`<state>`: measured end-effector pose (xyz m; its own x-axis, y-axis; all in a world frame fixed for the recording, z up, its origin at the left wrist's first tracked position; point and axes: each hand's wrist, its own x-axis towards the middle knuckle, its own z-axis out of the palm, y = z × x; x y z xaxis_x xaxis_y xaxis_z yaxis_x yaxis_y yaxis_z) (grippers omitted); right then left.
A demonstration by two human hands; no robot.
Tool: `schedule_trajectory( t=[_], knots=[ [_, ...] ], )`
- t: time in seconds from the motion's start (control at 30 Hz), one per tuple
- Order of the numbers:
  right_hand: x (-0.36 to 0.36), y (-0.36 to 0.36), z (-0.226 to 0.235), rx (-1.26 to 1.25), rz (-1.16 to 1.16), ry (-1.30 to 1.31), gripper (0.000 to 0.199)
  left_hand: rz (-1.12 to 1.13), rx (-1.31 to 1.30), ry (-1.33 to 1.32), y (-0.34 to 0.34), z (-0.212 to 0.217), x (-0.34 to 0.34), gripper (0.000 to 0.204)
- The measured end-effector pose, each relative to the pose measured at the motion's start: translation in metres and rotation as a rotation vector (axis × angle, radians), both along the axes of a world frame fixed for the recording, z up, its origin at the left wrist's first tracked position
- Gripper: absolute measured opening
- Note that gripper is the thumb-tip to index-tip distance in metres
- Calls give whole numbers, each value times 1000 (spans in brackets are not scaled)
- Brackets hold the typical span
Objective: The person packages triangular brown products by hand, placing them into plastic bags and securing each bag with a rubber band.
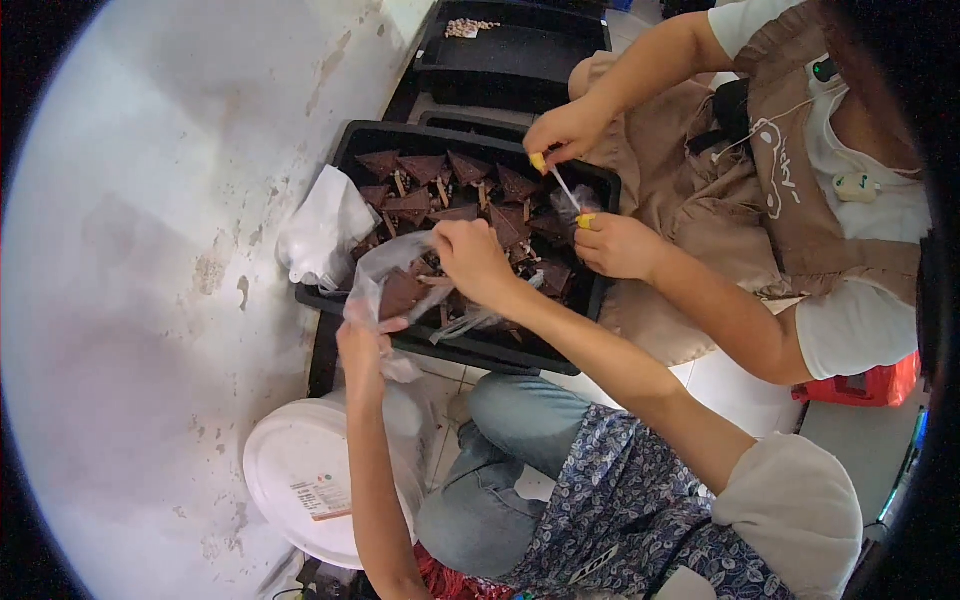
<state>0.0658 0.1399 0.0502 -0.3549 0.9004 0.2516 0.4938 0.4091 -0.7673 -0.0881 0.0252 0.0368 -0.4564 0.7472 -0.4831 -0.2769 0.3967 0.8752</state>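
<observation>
My left hand [364, 345] and my right hand [470, 258] together hold a small clear plastic bag [385, 262] with a brown triangular piece [400, 293] inside it. My left hand pinches the bag's lower edge and my right hand grips its upper right side. Both hands hover over the near left part of a black tray [345, 150]. The tray holds several brown triangles on sticks [470, 185].
Across the tray, a co-worker in a brown apron holds a thin stick in one hand [563, 130]; the other hand [617, 245] rests on the rim. White crumpled bags [320, 230] lie at the tray's left. A white bucket lid [300, 480] sits below, a second black tray [520, 50] beyond.
</observation>
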Motion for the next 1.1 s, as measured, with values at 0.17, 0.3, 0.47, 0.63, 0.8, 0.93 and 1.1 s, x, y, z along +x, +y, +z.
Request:
schedule_trajectory(
  t=[0.17, 0.3, 0.47, 0.63, 0.8, 0.93, 1.1],
  knots=[
    [2, 14, 7, -63, -7, -16, 13, -59, 5, 1216, -4, 2, -19, 19],
    [-3, 15, 12, -30, 59, -426, 11, -36, 58, 964, 3, 25, -11, 16],
    [2, 23, 20, 15, 16, -281, 14, -174, 227, 1212, 39, 6, -14, 15],
    [6, 13, 6, -29, -5, -338, 15, -422, 79, 1356, 71, -7, -9, 20],
    [13, 10, -6, 34, -67, -393, 25, -403, -57, 1311, 73, -21, -36, 19],
    [25, 15, 30, -120, -53, -555, 24, -402, -110, 755, 51, 26, -59, 20],
    [31, 19, 33, -319, 150, 9, 20, -123, 285, 242, 20, 60, -19, 22]
  ],
)
